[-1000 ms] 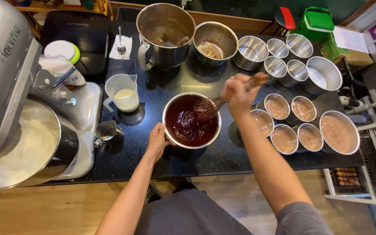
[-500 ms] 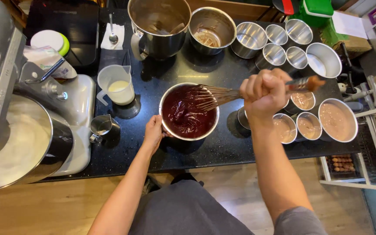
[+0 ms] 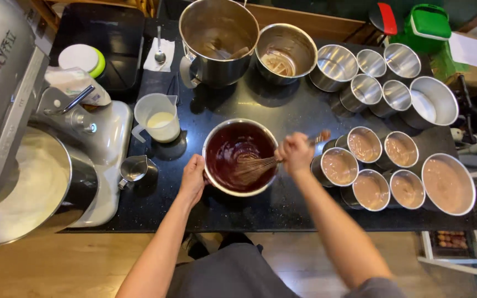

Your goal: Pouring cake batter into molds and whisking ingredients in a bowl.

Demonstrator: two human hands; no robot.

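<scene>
A stand mixer [image 3: 34, 138] fills the left of a black counter [image 3: 282, 110], its bowl full of pale whipped mixture. At the far edge stand a tall steel pot [image 3: 219, 41] and a smeared steel bowl [image 3: 286, 52], with empty tins [image 3: 379, 77] to their right. At centre sits the mixing bowl [image 3: 240, 157] of dark, glossy chocolate batter. The left hand [image 3: 192, 179] curls around its near-left rim, fingers closed on the steel, steadying it. The right hand [image 3: 295, 153] is closed in a fist on the wooden handle of a wire whisk [image 3: 255, 167], whose wires are sunk in the batter. Just right of that hand, filled tins [image 3: 382, 168] of light brown batter cluster together. A plastic jug [image 3: 158, 118] of cream stands far-left of the bowl, a small steel pitcher [image 3: 133, 170] beside it. The risk: a hard stroke could fling batter over the rim, or the right elbow could knock the nearest tin, so close are they.
</scene>
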